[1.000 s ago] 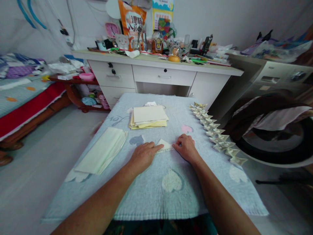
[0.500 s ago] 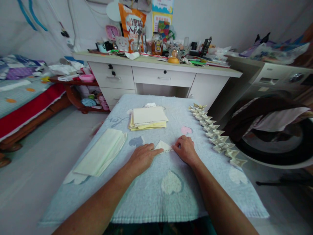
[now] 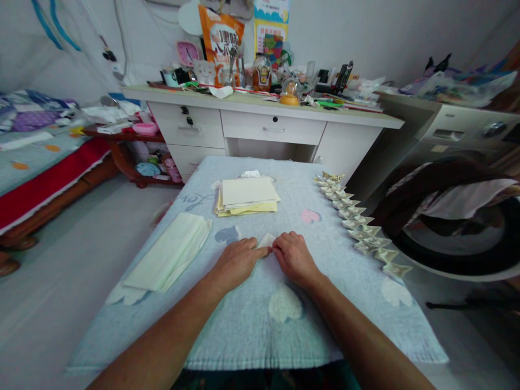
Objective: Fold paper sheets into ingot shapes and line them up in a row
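Observation:
A small white piece of folded paper (image 3: 266,240) lies on the cloth in front of me, its pointed top showing between my hands and the rest covered by my fingers. My left hand (image 3: 239,260) holds it down from the left, index finger stretched along the lower edge. Closed at the paper's right side, my right hand (image 3: 293,257) pinches the edge close to my left fingertip. To the right runs a row of several folded paper boats (image 3: 359,222). Beyond my hands sits a stack of cream and yellow paper (image 3: 249,192); left of them lie pale green folded sheets (image 3: 166,253).
A blue patterned cloth (image 3: 252,330) covers the table. Behind it stands a white desk (image 3: 272,127) crowded with jars and packets. A washing machine (image 3: 442,130) with its door open is at the right, a bed (image 3: 49,168) at the left.
My right hand has slid left along the paper's lower edge to meet my left fingertip, covering more of the paper. My left hand has stayed nearly still.

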Demonstrator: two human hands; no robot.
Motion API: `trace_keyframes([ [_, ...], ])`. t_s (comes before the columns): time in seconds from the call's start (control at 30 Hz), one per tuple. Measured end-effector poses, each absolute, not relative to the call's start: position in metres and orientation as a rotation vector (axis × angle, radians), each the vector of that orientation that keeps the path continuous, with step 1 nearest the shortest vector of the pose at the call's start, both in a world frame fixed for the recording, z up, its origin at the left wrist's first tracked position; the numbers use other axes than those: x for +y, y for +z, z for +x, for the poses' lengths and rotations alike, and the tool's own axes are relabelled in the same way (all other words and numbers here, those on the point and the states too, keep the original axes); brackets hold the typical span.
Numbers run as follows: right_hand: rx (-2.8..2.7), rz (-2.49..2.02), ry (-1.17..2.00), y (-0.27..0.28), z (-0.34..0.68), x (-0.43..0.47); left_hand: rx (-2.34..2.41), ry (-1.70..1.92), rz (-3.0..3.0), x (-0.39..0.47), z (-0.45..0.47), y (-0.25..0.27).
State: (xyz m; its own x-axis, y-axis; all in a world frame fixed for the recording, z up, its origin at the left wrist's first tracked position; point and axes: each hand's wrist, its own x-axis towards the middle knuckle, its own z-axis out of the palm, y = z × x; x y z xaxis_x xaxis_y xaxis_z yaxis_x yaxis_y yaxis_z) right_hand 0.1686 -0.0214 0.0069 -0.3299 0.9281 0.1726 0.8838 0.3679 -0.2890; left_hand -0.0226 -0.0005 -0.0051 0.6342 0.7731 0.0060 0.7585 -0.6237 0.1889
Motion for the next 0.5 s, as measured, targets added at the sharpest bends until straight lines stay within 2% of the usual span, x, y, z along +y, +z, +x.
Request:
trace_keyframes([
  [0.17,-2.343,-1.722,0.158,0.0,0.16,-0.019,1.278,0.099,2.678,-0.001,-0.021,-0.003],
  [0.5,-2.332,-1.805,0.139,0.006,0.155,-0.021,1.411,0.263,2.508,-0.002,-0.025,-0.001],
])
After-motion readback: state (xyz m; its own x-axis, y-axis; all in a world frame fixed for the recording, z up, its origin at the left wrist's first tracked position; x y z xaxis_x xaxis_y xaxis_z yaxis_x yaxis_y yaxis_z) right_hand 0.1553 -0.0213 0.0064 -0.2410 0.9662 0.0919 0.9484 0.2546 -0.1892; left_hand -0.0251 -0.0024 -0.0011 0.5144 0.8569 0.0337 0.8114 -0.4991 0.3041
